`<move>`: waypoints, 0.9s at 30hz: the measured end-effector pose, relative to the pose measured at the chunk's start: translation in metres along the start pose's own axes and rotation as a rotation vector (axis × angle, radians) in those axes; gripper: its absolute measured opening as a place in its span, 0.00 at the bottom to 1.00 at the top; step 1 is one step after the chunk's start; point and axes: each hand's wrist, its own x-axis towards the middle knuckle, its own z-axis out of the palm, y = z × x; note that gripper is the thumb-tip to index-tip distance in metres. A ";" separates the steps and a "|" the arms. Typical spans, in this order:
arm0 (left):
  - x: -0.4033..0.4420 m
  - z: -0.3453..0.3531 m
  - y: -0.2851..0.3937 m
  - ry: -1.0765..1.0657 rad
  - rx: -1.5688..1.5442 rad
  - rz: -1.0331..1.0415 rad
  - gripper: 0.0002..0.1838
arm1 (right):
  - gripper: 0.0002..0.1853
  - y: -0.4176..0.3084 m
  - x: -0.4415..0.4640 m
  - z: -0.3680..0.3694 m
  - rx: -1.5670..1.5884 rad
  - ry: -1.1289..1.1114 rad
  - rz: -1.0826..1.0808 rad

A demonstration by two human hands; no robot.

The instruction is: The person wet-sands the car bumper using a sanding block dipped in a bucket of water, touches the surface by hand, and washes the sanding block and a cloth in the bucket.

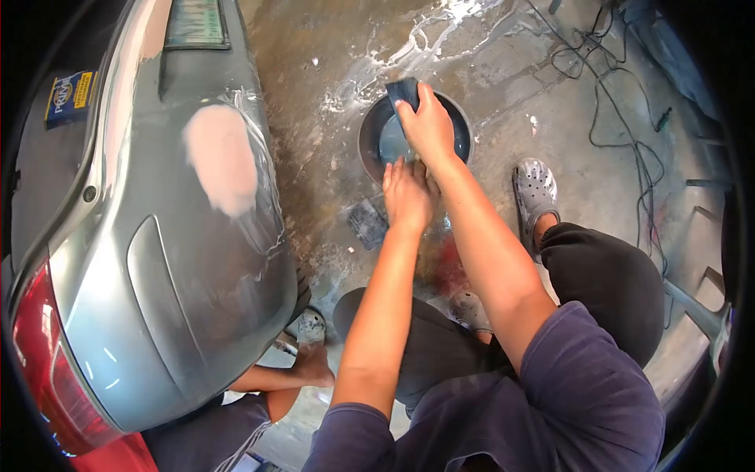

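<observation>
A round dark basin (367, 153) with bluish, cloudy water in it stands on the wet floor. My right hand (429, 130) is closed on a dark, flat, rectangular piece of sandpaper (402, 90), held over the basin's far side. At the near rim, my left hand (407, 198) reaches over the basin with its fingers stretched out and nothing visible in them. Whether its fingertips touch the water I cannot tell. A dark rectangular pad (366, 223) lies on the floor just left of that hand.
On the left is a silver car bumper (189, 267) with a pinkish filler patch (220, 161) and a red tail light (59, 370). A blue and yellow box (71, 99) sits above it. Another person's hand (312, 366) is at lower left. Black cables (605, 102) lie at right.
</observation>
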 end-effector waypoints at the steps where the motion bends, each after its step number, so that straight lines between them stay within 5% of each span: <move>1: 0.004 0.000 0.002 -0.013 0.000 -0.022 0.20 | 0.28 0.002 -0.002 -0.001 -0.057 -0.008 -0.031; 4: 0.001 0.002 0.003 0.078 0.078 0.023 0.17 | 0.25 0.007 -0.016 -0.015 -0.199 -0.059 -0.069; 8: 0.015 0.009 -0.011 -0.226 0.270 0.009 0.17 | 0.17 0.031 -0.033 -0.024 -0.232 -0.035 -0.147; 14: 0.018 -0.002 -0.007 -0.295 0.326 0.036 0.17 | 0.12 0.051 -0.046 -0.017 -0.422 -0.123 -0.159; 27: 0.030 -0.007 -0.005 -0.510 0.261 -0.112 0.25 | 0.28 0.056 -0.049 -0.003 -0.582 -0.190 -0.224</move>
